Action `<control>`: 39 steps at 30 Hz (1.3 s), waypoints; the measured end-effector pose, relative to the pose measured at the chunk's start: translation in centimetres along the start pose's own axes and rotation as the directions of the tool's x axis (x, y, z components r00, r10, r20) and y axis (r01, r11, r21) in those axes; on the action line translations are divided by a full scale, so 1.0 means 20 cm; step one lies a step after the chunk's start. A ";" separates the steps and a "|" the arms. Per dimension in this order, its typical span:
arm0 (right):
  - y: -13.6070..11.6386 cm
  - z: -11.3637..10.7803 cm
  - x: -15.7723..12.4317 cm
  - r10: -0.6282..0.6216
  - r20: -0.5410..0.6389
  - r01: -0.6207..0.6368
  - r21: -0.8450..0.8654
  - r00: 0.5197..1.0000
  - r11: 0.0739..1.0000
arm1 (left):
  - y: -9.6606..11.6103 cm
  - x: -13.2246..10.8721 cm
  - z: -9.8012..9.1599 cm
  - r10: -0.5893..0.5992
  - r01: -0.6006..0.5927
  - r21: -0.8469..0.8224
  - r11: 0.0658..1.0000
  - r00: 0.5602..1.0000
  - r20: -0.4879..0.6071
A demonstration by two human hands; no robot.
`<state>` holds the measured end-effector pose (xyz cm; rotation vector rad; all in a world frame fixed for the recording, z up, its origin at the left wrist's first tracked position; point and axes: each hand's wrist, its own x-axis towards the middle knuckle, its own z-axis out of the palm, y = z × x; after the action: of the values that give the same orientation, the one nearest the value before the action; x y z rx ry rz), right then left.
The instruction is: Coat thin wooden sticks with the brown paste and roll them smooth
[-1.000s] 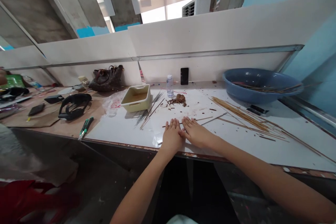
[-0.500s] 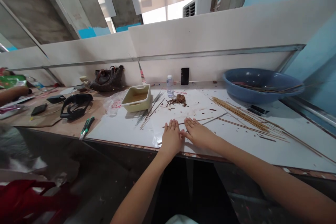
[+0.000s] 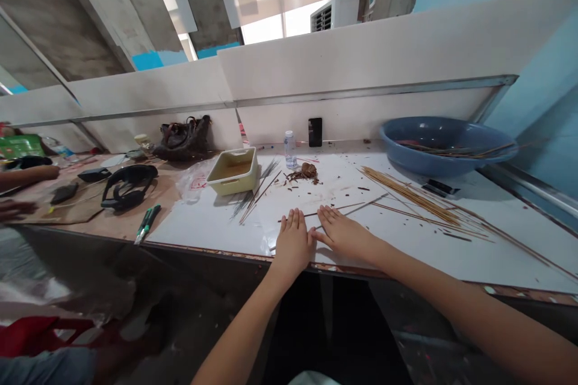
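**Left hand:** The left hand [image 3: 293, 242] is laid palm-down on the white-covered worktop [image 3: 203, 222], fingers spread, with nothing held.

**Right hand:** The right hand [image 3: 344, 236] is laid flat and empty, angled inward, with its thumb just beside the left hand.

**Sticks:** A thin brown wooden stick [image 3: 334, 210] is lying just beyond the fingertips. A long fan of pale thin wooden sticks [image 3: 410, 204] is spread to the right, and none is being worked by hand.

**Containers:** A few long dark sticks [image 3: 456, 150] are held in a wide blue plastic basin [image 3: 406, 159]. A film of brownish liquid [image 3: 235, 168] is seen in a shallow cream rectangular tray [image 3: 215, 179].

**Rest:** A clump of brown fibrous material [image 3: 308, 170] is surrounded by crumbs. Behind it, a small clear plastic bottle [image 3: 290, 150] and a black phone [image 3: 315, 132] are stood against the white wall panel [image 3: 361, 114]. A co-worker's hand [image 3: 15, 210] is seen at far left.
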<state>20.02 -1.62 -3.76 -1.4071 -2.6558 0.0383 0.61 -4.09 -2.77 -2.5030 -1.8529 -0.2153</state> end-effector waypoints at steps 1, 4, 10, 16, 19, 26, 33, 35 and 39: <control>0.00 0.01 -0.03 -0.005 -0.011 0.005 0.000 1.000 1.000 | 0.00 -0.02 0.02 0.013 -0.013 0.003 1.000 1.000 -0.020; 0.01 0.01 -0.03 0.002 -0.013 -0.002 0.011 1.000 1.000 | -0.02 0.00 0.02 0.020 -0.020 0.004 1.000 1.000 -0.015; 0.05 -0.05 0.08 -0.005 0.020 0.005 0.014 1.000 1.000 | -0.03 0.13 -0.05 -0.045 0.045 0.008 0.999 0.999 0.028; 0.03 0.02 -0.06 -0.029 -0.005 0.029 0.000 1.000 1.000 | -0.02 -0.04 0.06 0.013 -0.010 0.038 0.999 0.997 -0.073; 0.05 -0.02 0.00 -0.007 0.026 0.007 0.002 1.000 1.000 | -0.02 0.04 0.00 -0.025 0.025 0.023 0.999 1.000 -0.005; 0.06 -0.05 0.03 0.015 0.063 -0.017 0.038 0.998 0.999 | -0.02 0.07 -0.03 -0.058 0.058 0.016 0.998 0.998 -0.004; 0.06 -0.04 0.01 0.003 0.028 -0.002 -0.012 1.000 1.000 | -0.04 0.06 -0.02 -0.034 0.034 0.013 0.999 0.999 0.024; 0.08 -0.06 0.06 -0.007 0.027 0.007 -0.008 1.000 1.000 | -0.04 0.13 -0.06 -0.068 0.068 0.006 0.998 0.997 0.036; 0.07 -0.03 0.03 0.000 -0.004 0.000 0.009 1.000 1.000 | -0.02 0.10 -0.06 -0.064 0.064 0.004 0.998 0.998 0.017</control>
<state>20.95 -0.25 -3.18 -1.4025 -2.6495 0.0467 0.61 -2.13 -1.43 -2.4535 -1.9394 -0.1925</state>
